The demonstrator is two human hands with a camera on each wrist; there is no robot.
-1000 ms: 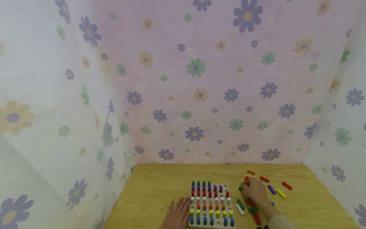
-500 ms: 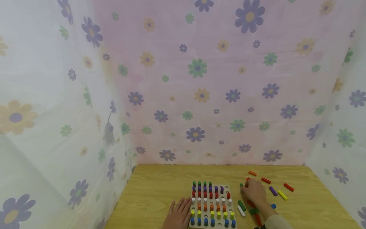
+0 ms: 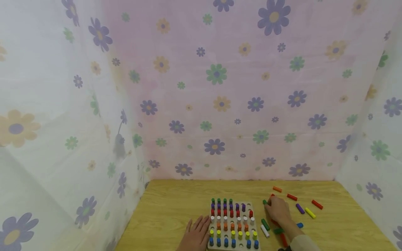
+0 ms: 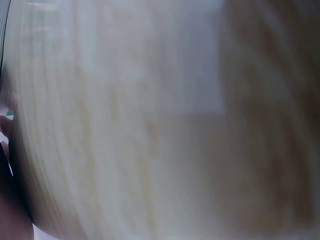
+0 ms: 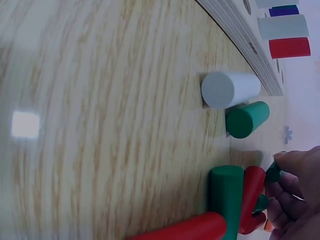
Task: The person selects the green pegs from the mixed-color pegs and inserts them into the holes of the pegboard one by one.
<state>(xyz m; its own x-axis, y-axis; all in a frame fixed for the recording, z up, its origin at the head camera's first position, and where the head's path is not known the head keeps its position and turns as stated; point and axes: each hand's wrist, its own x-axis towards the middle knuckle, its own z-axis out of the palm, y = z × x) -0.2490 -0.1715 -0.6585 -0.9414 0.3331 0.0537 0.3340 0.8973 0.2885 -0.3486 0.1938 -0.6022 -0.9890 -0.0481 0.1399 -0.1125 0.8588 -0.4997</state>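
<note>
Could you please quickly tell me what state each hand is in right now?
Left hand: open, fingers spread, at the pegboard's left edge.
Right hand: closed, pinching a green peg.

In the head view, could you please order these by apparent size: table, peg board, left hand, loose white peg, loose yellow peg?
1. Table
2. Peg board
3. Left hand
4. Loose white peg and loose yellow peg: they look alike, so I leave them unranked.
</note>
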